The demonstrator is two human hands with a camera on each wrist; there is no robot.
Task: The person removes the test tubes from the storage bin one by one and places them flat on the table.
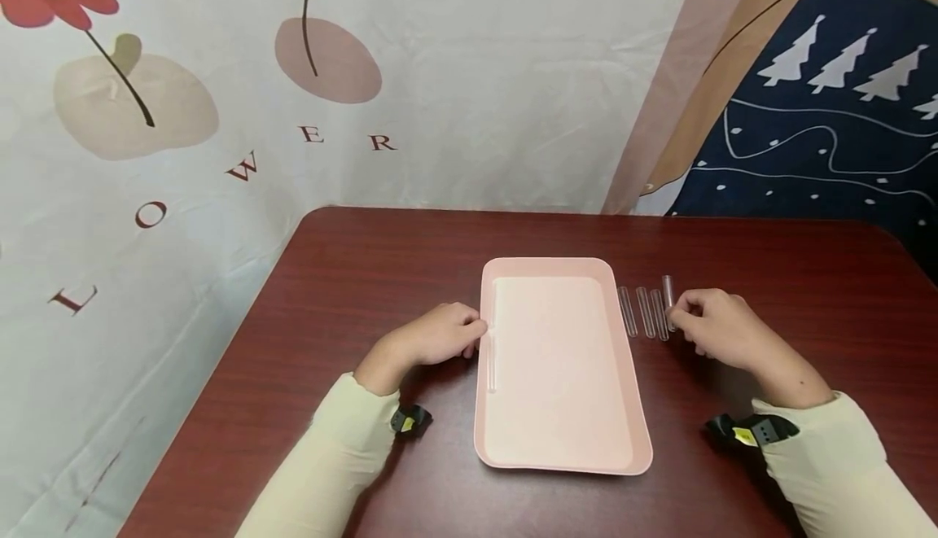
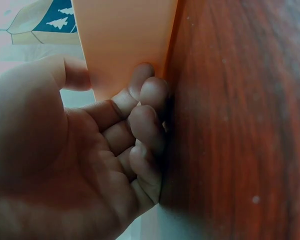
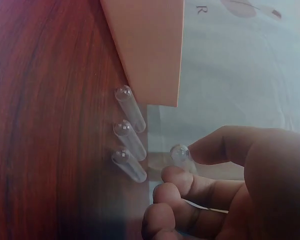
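Observation:
A pink tray (image 1: 564,452) sits in the middle of the table. My left hand (image 1: 440,333) holds its left side; in the left wrist view the thumb is at the rim and the curled fingers (image 2: 145,122) lie against the outer wall. Inside, along the left wall, lies a clear tube (image 1: 493,365), with another faint tube shape in line beyond it. To the tray's right, my right hand (image 1: 721,326) pinches a clear glass test tube (image 3: 181,154) between thumb and fingertips, raised above the tabletop. Three similar test tubes (image 3: 130,140) lie side by side between that hand and the tray.
The dark red wooden table (image 1: 352,277) ends at a back edge close to a printed cloth (image 1: 498,115) with flowers and letters. A dark blue panel with white trees (image 1: 828,115) hangs at the right. Each wrist wears a small black camera strap.

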